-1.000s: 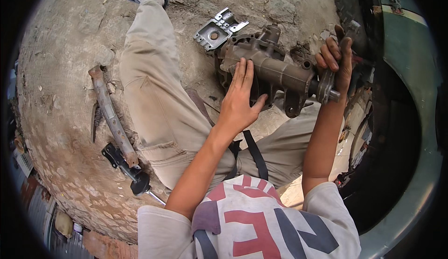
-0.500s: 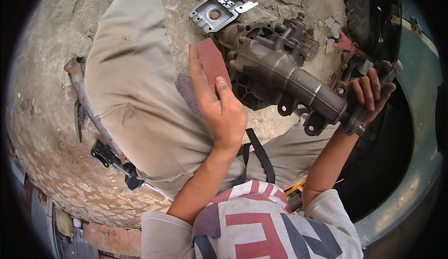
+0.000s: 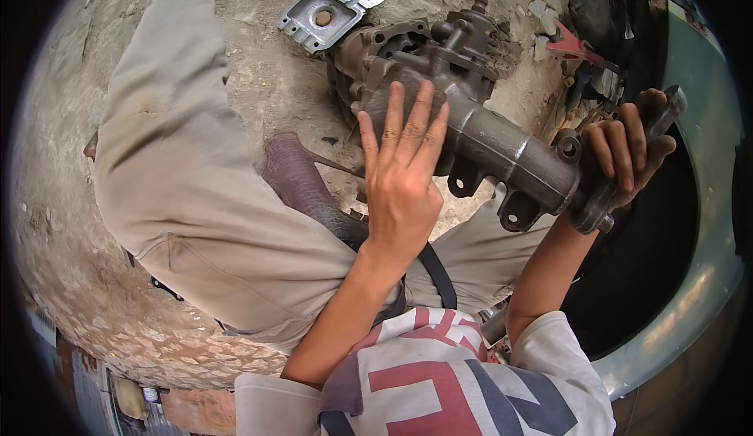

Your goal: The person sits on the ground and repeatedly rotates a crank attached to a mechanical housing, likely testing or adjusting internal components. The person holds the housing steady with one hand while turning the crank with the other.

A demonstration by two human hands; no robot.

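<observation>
- A person with legs spread leans over 1 dark metal housing [image 3: 486, 134], which lies slantwise beyond the lap; what bears its weight is hidden.
- The left hand [image 3: 406, 177] rests open on the housing, fingers spread flat; whether anything sits beneath them cannot be told.
- The right hand [image 3: 623, 153] is curled around 1 lever arm [image 3: 594, 210] at the housing's right end, gripping it.
- Steadying the casting appears to be the step in hand. A firm right grip should help stop the heavy-looking body from rolling.
- Even pressure across the left fingers would likely serve better than the tips alone, well clear of edges and holes.
- The lever arm could swing if it turns freely; a straight right wrist, with fingers out of the gap beside the housing, looks the safer hold.
- By count, 3 drilled lugs show plainly near that end: 2 along the lower side [image 3: 520, 210], 1 on the upper [image 3: 567, 145].
- On the ground [image 3: 259, 51] lies 1 silver cover [image 3: 343, 14] with 1 round opening, just beside the housing's left end; contact is unclear.
- Off right: 1 red forked object [image 3: 576, 47], 1 tyre [image 3: 587, 4] and 1 green vehicle panel [image 3: 706, 91].
- Near the left knee: 1 purplish textured object [image 3: 302, 177], kind uncertain.
</observation>
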